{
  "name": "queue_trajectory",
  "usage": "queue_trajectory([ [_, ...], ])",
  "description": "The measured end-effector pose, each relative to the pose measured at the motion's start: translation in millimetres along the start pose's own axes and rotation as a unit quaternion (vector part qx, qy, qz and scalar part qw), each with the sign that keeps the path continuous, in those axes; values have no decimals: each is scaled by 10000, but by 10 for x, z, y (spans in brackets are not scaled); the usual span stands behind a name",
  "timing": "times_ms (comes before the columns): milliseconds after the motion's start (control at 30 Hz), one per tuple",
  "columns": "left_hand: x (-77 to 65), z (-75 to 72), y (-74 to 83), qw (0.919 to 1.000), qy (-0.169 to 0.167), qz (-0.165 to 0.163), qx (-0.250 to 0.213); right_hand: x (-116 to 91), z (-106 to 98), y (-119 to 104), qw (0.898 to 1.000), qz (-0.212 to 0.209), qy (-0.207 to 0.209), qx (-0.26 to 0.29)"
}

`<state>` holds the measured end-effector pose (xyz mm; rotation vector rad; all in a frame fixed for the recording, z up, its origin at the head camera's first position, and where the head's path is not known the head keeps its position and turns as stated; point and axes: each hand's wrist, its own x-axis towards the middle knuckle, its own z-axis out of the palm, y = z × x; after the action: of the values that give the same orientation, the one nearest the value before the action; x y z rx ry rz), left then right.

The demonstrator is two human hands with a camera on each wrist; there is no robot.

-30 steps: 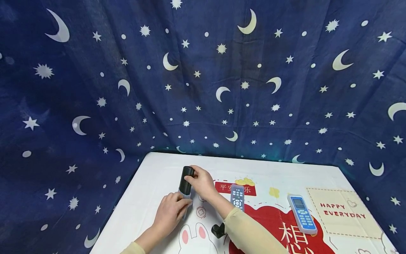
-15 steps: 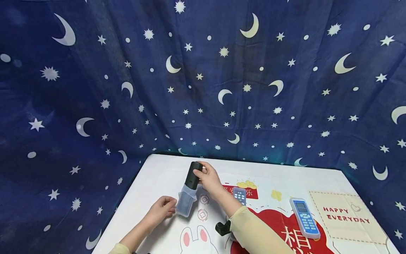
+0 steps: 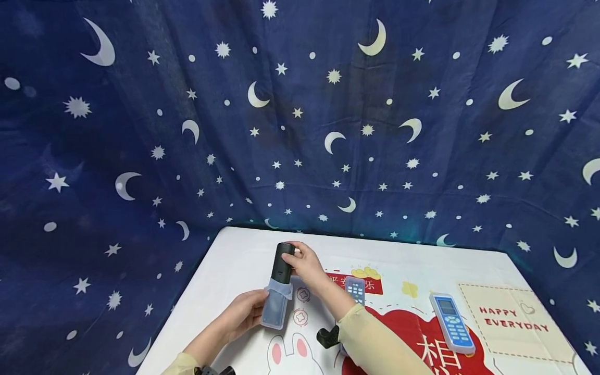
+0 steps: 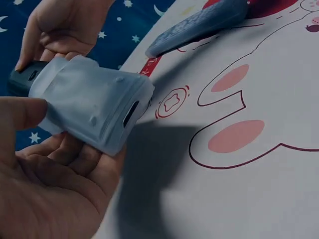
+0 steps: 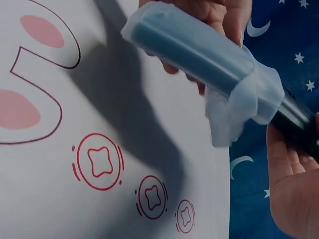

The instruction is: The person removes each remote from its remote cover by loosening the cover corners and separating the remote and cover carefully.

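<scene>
A black remote control (image 3: 283,263), seen from its back, is partly inside a translucent silicone cover (image 3: 275,308). My right hand (image 3: 307,268) grips the bare upper end of the remote. Lower down, my left hand (image 3: 241,315) holds the cover, its thumb on one face and fingers beneath, as the left wrist view shows. The rim of the cover (image 5: 259,94) is folded and bunched around the remote in the right wrist view. Both things are tilted and held above the table. The remote's button side is hidden in the head view.
A remote in a clear cover (image 3: 354,289) lies behind my right forearm, partly hidden. Farther right lies a blue and white remote (image 3: 452,323) with a small screen. The white printed tablecloth (image 3: 234,260) reaches a dark starry curtain (image 3: 300,130) at the back.
My left hand came off the cover half a second ago and now holds it again. The remote and cover were raised from a lower position, then shifted slightly left.
</scene>
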<state>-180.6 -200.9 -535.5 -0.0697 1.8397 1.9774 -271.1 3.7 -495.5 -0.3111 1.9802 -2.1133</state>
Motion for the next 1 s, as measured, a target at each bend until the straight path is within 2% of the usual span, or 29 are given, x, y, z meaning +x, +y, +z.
queue_trajectory([
  [133,21,31,18,9997,-127,91,-172,3,36,14,10000,-20,34,-66],
  [433,42,27,-13,9992,-204,342,-3,-16,121,74,9997,224,47,75],
  [767,-3,-13,-91,9991,-373,140,-130,4,120,158,9988,488,-66,19],
  [1000,-12,4,-103,9985,-478,182,-215,66,71,203,9980,629,-40,-38],
])
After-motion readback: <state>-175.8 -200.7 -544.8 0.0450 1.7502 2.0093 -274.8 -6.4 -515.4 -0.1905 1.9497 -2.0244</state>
